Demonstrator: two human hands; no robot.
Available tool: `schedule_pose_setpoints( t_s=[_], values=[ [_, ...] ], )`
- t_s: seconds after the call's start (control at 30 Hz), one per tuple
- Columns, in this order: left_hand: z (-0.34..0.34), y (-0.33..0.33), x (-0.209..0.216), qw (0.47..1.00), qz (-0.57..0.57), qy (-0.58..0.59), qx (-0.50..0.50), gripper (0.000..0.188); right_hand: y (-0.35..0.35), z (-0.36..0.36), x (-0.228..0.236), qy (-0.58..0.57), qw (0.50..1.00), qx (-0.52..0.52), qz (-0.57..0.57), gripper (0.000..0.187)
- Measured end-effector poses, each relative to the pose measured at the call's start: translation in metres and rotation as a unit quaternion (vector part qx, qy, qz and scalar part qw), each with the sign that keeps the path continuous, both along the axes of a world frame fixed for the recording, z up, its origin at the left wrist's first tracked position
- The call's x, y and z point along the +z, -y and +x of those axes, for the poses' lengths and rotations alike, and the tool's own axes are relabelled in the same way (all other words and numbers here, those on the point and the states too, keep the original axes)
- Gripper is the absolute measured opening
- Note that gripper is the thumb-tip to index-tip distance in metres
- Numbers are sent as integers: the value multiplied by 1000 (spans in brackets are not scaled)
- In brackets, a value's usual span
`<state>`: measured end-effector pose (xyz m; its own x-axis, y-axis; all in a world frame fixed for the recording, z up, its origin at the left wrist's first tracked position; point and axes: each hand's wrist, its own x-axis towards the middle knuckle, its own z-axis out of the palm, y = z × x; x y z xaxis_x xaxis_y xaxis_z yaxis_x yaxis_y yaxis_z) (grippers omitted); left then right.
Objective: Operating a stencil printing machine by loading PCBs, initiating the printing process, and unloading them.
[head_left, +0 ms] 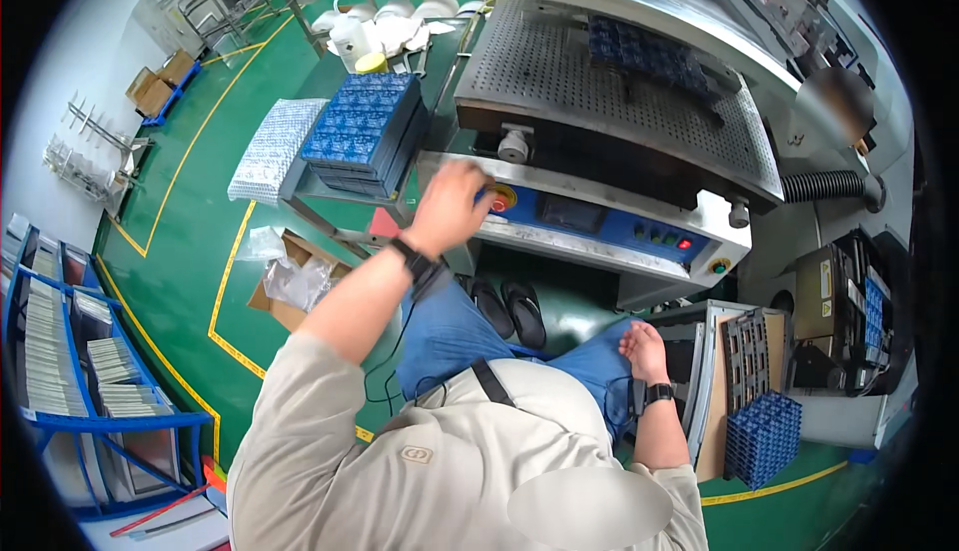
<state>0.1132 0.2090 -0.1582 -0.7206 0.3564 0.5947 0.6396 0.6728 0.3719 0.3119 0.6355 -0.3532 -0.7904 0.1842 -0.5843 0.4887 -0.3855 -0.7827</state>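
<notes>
My left hand (452, 203) reaches forward to the left end of the machine's blue control panel (569, 216). Its fingers are slightly blurred, apart, and right beside a red stop button (499, 201) with a yellow ring; whether they touch it I cannot tell. Nothing shows in this hand. My right hand (644, 347) rests by my right thigh, fingers loosely bent and holding nothing. Above the panel is a perforated metal bed (529, 66), with a blue patterned board (644, 51) partly under the raised frame. Left of the machine sits a stack of blue patterned boards (360, 121).
A bubble-wrap bundle (278, 151) lies beside the stack; a white bottle (350, 41) stands behind. An open cardboard box (290, 286) is on the floor at left. Rightward are a black slotted rack (744, 351) and a blue tray stack (764, 438). A blue shelf rack (110, 411) stands far left.
</notes>
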Motion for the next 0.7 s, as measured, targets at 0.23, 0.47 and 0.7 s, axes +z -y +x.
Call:
schedule_pose_setpoints(
  t_s=[0.23,0.47,0.7],
  values=[
    [-75,-7,-16,988,-139,-39,51,27,-5,15,-11,-49,998,-46,2,13],
    [-64,-10,-2,972,-227,-44,45,44,-17,29,1,-76,990,-97,-67,19],
    [-57,-3,6,954,-290,-57,54,48,-22,22,-1,-79,985,-96,-121,23]
  ],
)
